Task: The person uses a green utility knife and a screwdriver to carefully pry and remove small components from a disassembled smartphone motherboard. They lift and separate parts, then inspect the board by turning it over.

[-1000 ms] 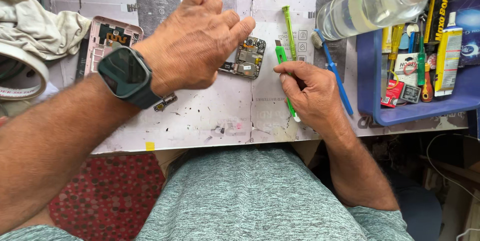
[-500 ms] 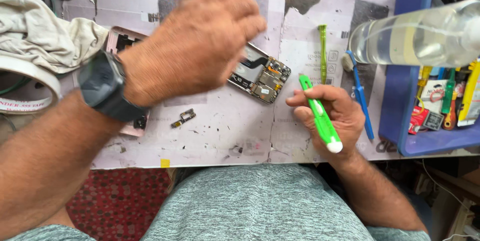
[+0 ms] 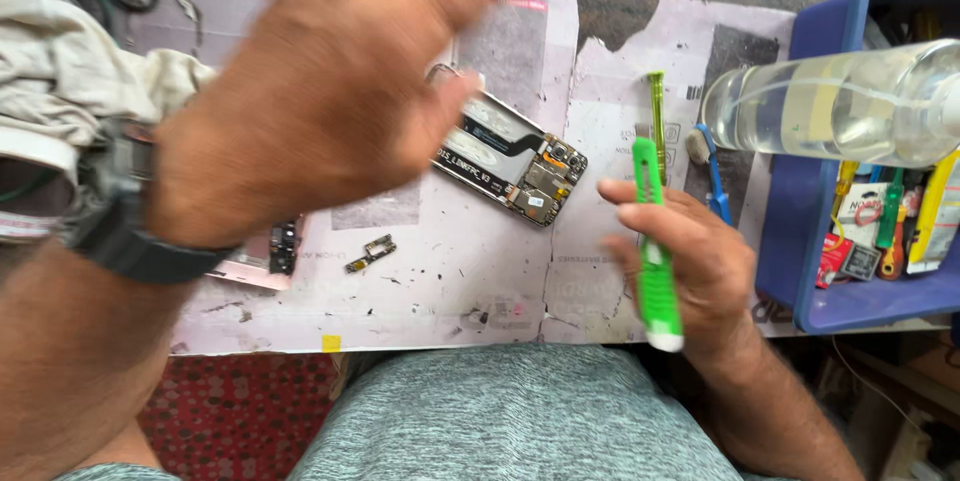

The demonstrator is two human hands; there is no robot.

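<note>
My left hand (image 3: 330, 91) is raised close to the camera, blurred, fingers curled loosely; I cannot tell whether it holds anything. It hides part of an opened phone (image 3: 515, 166) with bare circuit boards lying on the paper-covered table (image 3: 450, 301). My right hand (image 3: 690, 261) grips a green screwdriver (image 3: 655, 251) upright, just right of the phone. A small loose metal part (image 3: 370, 253) lies on the paper below my left hand. A pink phone frame (image 3: 265, 259) peeks out under my left wrist, which wears a dark watch (image 3: 130, 211).
A second green tool (image 3: 657, 121) and a blue tool (image 3: 712, 176) lie right of the phone. A blue tray (image 3: 800, 241) with small tools stands at right, a clear bottle (image 3: 850, 106) lying across it. Crumpled cloth (image 3: 60, 111) sits at left.
My left hand has risen from the phone toward the camera. My right hand picked up the green screwdriver and turned it upright. The view has shifted closer.
</note>
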